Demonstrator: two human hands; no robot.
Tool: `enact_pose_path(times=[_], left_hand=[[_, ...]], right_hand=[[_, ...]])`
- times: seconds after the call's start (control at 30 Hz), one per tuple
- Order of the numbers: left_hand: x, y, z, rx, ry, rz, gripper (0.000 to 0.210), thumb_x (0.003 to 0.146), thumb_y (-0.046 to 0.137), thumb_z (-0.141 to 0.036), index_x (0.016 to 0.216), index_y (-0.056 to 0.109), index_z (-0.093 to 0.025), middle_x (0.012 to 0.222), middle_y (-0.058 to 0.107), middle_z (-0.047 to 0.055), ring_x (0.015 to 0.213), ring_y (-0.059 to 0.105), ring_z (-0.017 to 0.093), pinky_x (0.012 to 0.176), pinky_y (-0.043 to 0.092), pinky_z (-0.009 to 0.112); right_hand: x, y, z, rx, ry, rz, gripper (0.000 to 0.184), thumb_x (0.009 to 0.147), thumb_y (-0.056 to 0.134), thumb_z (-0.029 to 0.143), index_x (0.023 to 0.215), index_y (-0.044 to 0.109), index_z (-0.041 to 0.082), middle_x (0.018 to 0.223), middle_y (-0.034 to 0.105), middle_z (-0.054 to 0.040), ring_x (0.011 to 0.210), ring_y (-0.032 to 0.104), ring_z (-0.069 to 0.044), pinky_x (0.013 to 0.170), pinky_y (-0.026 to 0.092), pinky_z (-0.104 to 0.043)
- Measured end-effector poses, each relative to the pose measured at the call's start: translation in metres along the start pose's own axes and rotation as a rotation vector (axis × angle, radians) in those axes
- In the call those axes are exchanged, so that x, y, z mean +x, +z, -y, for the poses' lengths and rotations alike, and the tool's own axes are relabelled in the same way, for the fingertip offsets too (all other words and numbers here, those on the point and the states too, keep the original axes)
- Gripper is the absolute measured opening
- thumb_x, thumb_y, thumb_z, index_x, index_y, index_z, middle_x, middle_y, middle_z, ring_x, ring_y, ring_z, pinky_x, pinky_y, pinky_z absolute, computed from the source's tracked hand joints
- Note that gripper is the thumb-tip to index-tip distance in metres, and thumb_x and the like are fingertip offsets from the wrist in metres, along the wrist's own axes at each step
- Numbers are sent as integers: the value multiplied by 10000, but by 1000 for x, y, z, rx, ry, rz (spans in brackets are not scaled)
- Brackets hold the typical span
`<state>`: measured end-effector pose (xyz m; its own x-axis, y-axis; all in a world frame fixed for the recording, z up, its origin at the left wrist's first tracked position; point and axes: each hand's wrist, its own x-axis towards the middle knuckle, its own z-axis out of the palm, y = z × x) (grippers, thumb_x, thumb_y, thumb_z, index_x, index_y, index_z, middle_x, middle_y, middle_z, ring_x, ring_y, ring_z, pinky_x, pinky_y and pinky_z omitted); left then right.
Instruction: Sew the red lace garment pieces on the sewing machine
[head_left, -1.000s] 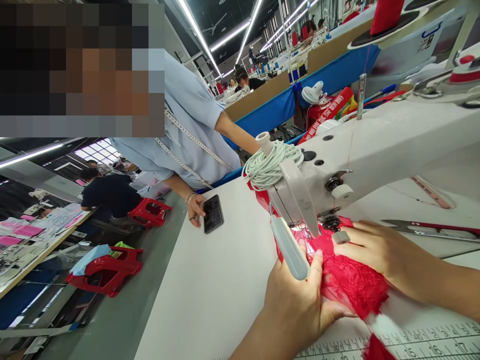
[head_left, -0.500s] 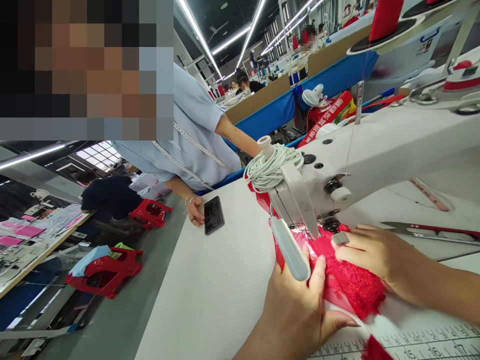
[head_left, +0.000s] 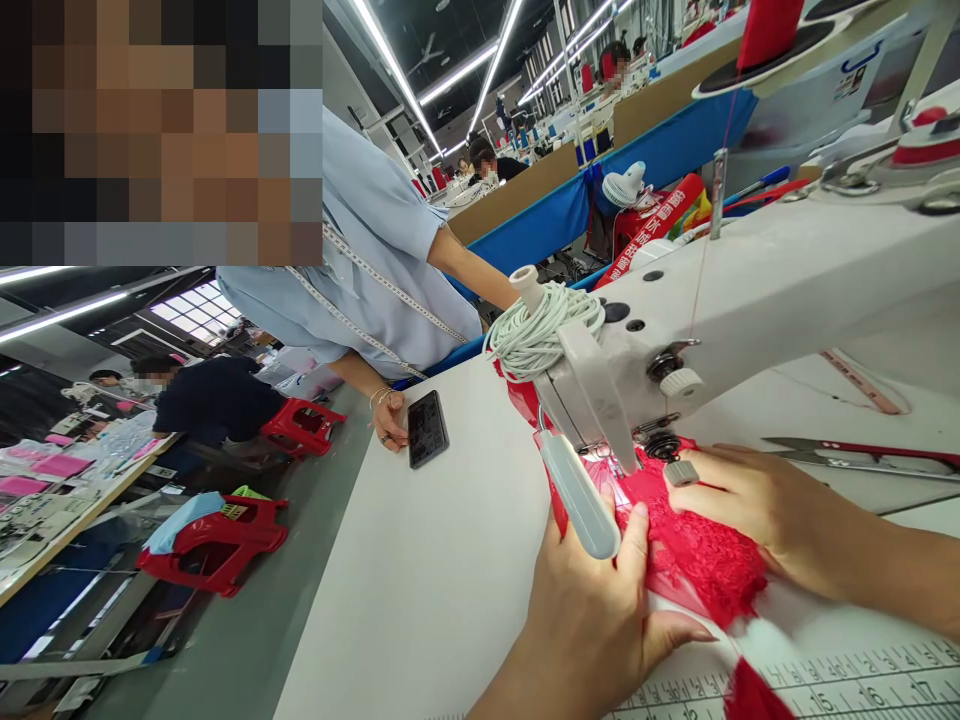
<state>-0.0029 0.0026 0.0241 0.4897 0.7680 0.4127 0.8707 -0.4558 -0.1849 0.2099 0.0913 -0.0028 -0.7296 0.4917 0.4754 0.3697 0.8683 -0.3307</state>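
Red lace fabric [head_left: 709, 555] lies under the needle area of a white sewing machine [head_left: 780, 270], with sheer red material along its left side. My left hand [head_left: 592, 610] rests on the fabric's near left side, thumb spread away from the fingers. A pale grey lamp [head_left: 581, 495] on the machine head covers part of those fingers. Flat on the lace's right side is my right hand [head_left: 757, 505], fingers stretched toward the presser foot; a grey knob partly covers the fingertips. The needle point itself is hard to make out.
Scissors [head_left: 862, 455] lie right of my right hand. A printed ruler scale [head_left: 840, 685] and a red fabric piece [head_left: 754, 695] are at the front edge. Across the white table [head_left: 405, 570], a co-worker's hand [head_left: 388, 420] touches a black phone [head_left: 427, 430]. Red stools [head_left: 225, 550] stand left.
The lace's near end has shifted slightly toward the machine. Both hands stay almost where they were, and the view has tilted a little. The co-worker's hand remains by the phone.
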Motion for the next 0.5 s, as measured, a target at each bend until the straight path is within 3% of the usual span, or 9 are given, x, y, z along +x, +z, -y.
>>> enact_pose_path(times=[0.2, 0.33, 0.4, 0.5], left_hand=[[1, -5, 0, 52, 37, 75, 783, 930, 312, -732, 1261, 639, -103, 1121, 712, 184, 768, 714, 278, 461, 519, 330], [5, -8, -3, 59, 56, 53, 722, 924, 398, -673, 1211, 650, -60, 1093, 707, 165, 602, 646, 213, 400, 453, 328], [8, -7, -6, 39, 67, -4, 621, 903, 473, -578, 1158, 662, -45, 970, 710, 135, 583, 621, 203, 368, 393, 318], [11, -4, -11, -9, 84, -120, 305, 845, 552, -297, 1030, 683, -93, 743, 646, 46, 539, 576, 171, 344, 276, 299]], right_hand=[[1, -4, 0, 54, 9, 59, 215, 867, 408, 15, 804, 527, 182, 798, 490, -30, 680, 460, -177, 577, 368, -299], [1, -1, -1, 55, 2, 31, 235, 883, 371, 22, 759, 482, 188, 780, 489, -28, 663, 448, -174, 581, 365, -300], [1, 0, -1, 26, -12, 3, 263, 896, 345, 27, 735, 472, 191, 763, 497, -31, 651, 435, -175, 583, 356, -306], [1, 0, 1, -43, -4, -21, 275, 906, 349, 47, 722, 494, 192, 740, 513, -35, 634, 433, -177, 576, 344, -312]])
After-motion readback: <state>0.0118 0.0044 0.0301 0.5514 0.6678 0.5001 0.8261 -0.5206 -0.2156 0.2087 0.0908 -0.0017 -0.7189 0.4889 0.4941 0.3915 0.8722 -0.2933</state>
